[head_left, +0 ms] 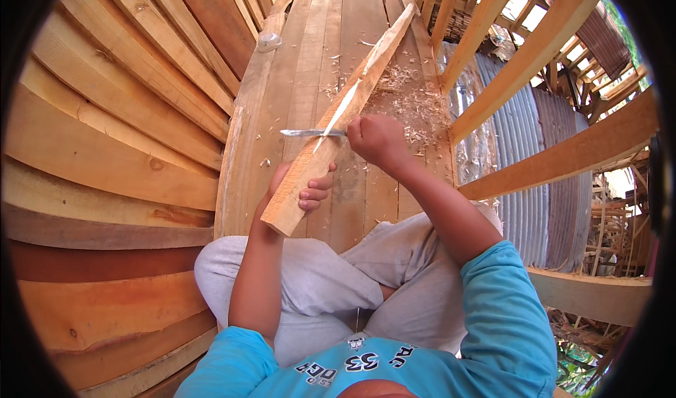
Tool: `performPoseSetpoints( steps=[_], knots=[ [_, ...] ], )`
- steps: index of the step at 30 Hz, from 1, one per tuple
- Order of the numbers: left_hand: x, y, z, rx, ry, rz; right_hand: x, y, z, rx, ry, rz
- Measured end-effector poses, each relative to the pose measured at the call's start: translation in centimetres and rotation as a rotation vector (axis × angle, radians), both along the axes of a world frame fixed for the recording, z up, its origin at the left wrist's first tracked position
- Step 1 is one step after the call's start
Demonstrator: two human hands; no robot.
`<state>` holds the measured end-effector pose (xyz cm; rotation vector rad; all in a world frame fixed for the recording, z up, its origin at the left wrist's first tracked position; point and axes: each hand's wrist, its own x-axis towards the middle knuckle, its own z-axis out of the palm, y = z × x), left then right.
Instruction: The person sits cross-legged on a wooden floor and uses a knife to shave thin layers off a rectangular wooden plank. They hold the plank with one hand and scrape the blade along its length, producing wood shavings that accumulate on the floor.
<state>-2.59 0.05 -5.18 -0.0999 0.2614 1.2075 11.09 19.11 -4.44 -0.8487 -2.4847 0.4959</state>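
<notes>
L forearm (259, 278) angled up fr. the lap (313, 275), L hand (317, 190) curled firmly round the near end of a wood length (350, 106), which slanted up & R over the plank floor (290, 99). Clear item (268, 42) beyond, on the floor: poss. a cup, contents unclear. Knife (301, 133) blade crossed the wood, tip L. R hand (377, 140), elbow bent, was fisted tight on its hidden handle.

The left hand (315, 192) is gripping a squared timber (358, 101) near its closer end, and the right hand (378, 140) is clutching a knife (299, 133) whose blade is crossing the timber's upper face (a pale strip (343, 109) is showing there). Wood shavings (412, 85) are littering the plank floor (299, 67), mostly on the right, while corrugated metal sheets (521, 159) are showing beyond wooden slats (528, 71).
</notes>
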Motion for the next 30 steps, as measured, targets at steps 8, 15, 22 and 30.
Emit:
performPoseSetpoints(
  steps=[8, 15, 22, 30],
  knots=[
    [0.6, -0.9, 0.5, -0.093, 0.177, 0.051, 0.3, -6.4, 3.6, -0.07, -0.144, 0.106],
    [0.9, 0.1, 1.6, -0.081, 0.201, 0.033, -0.1, -1.1, 0.6, 0.028, -0.038, -0.056],
    [1.8, -0.3, 2.0, -0.087, 0.24, -0.004, 0.8, 1.0, 0.7, 0.011, 0.003, 0.028],
    [1.2, -1.3, 2.0, -0.086, 0.299, 0.017, -0.3, -5.0, 3.1, -0.108, -0.092, 0.113]
  ],
)
